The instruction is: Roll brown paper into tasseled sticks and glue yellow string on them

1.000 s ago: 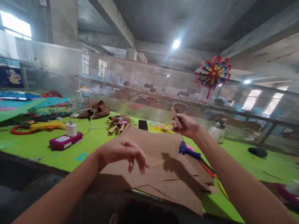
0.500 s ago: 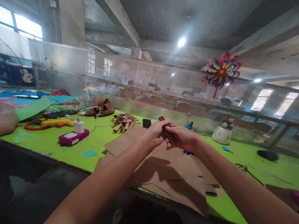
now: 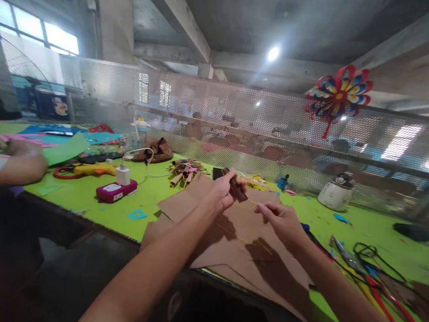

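Observation:
My left hand (image 3: 222, 191) is closed around a small dark-brown roll of paper (image 3: 239, 191), held tilted above the brown paper sheets (image 3: 180, 201). To its right, my right hand (image 3: 280, 222) pinches a thin yellow string (image 3: 251, 202) that runs toward the roll; whether the string is tied round the roll I cannot tell. Another length of yellow string lies loose on the sheets below my hands. Behind my left hand lies a pile of brown paper rolls (image 3: 183, 170) with yellow strings, and farther right are more yellow strings (image 3: 257, 181).
Scissors with red and yellow handles (image 3: 390, 304) lie near my right forearm beside a black cable (image 3: 368, 252). A purple power strip (image 3: 116, 191) with a white charger stands left. A white jug (image 3: 335, 192) stands at the back right. Another person's arm (image 3: 24, 165) is at far left.
My hands were together on the brown roll; my right hand has moved off to the right and now pinches the string. The view has shifted, bringing the scissors into sight.

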{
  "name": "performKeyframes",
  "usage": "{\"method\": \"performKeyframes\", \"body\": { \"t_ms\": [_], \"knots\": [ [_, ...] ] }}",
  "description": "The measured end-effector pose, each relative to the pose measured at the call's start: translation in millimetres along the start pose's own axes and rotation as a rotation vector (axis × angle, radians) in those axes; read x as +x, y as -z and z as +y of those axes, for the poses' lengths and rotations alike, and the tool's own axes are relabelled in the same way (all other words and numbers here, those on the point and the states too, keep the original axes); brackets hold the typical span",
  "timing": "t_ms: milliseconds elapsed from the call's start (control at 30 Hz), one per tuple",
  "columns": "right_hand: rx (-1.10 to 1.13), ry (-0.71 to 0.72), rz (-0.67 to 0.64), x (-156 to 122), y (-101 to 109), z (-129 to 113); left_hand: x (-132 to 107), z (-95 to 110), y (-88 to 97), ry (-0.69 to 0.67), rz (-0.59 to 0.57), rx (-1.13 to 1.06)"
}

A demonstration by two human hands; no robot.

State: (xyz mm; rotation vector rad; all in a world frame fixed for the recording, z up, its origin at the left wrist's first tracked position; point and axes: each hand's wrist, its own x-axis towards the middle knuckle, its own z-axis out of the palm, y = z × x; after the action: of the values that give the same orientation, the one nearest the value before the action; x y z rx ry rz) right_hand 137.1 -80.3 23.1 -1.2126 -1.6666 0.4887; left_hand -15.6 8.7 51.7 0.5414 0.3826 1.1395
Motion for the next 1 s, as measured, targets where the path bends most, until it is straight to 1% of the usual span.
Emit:
{"method": "performKeyframes", "body": {
  "t_ms": [67, 100, 133, 167, 233, 300, 333, 400, 467, 567, 600, 667, 700, 733, 767, 800, 833, 867, 900, 933, 967, 1000],
  "knots": [
    [0.008, 0.159, 0.019, -3, -1, -9, 3, -2, 4.0, 0.033, 0.007, -0.009],
    [0.054, 0.217, -0.006, -4, -2, -13, 5, -4, 5.6, 0.05, 0.013, -0.008],
    [0.125, 0.244, -0.042, -4, -4, -17, 6, -5, 7.1, 0.066, 0.021, -0.006],
    [0.212, 0.237, -0.079, -3, -7, -20, 7, -6, 8.6, 0.082, 0.027, -0.003],
    [0.411, 0.153, -0.107, -3, -16, -21, 9, -6, 12.4, 0.097, 0.041, -0.002],
    [0.574, 0.031, -0.054, -6, -23, -19, 12, -3, 18.2, 0.088, 0.07, -0.01],
    [0.62, -0.021, -0.017, -10, -26, -18, 13, -1, 21.7, 0.074, 0.089, -0.017],
    [0.641, -0.094, 0.028, -23, -27, -16, 16, 4, 28.3, 0.037, 0.127, -0.034],
    [0.602, -0.127, 0.03, -41, -21, -16, 17, 8, 32.2, 0.008, 0.146, -0.043],
    [0.51, -0.12, 0.019, -61, 1, -10, 15, 5, 29.8, -0.02, 0.136, -0.039],
    [0.45, -0.124, 0.02, -63, 10, -5, 13, 3, 27.1, -0.035, 0.125, -0.031],
    [0.239, -0.173, 0.084, -61, 31, 9, 9, -2, 20.6, -0.093, 0.081, 0.008],
    [0.092, -0.201, 0.165, -57, 41, 16, 7, -5, 17.2, -0.132, 0.053, 0.039],
    [-0.069, -0.206, 0.285, -52, 50, 22, 4, -7, 14.1, -0.169, 0.024, 0.077],
    [-0.212, -0.161, 0.418, -46, 56, 26, 2, -9, 11.2, -0.2, 0.0, 0.114],
    [-0.307, -0.102, 0.522, -40, 59, 26, 0, -11, 8.4, -0.22, -0.015, 0.144],
    [-0.349, -0.036, 0.582, -33, 57, 24, -3, -12, 5.7, -0.23, -0.02, 0.16],
    [-0.332, 0.023, 0.582, -28, 51, 19, -5, -14, 3.0, -0.234, -0.025, 0.165],
    [-0.263, 0.045, 0.503, -23, 41, 11, -7, -14, 0.3, -0.238, -0.031, 0.159],
    [-0.154, 0.035, 0.391, -19, 27, 2, -8, -15, -2.3, -0.241, -0.038, 0.142],
    [-0.043, -0.004, 0.235, -16, 11, -7, -9, -15, -4.6, -0.245, -0.044, 0.118],
    [0.086, -0.056, 0.108, -13, -6, -15, -10, -14, -6.4, -0.245, -0.043, 0.094]
  ]
}}
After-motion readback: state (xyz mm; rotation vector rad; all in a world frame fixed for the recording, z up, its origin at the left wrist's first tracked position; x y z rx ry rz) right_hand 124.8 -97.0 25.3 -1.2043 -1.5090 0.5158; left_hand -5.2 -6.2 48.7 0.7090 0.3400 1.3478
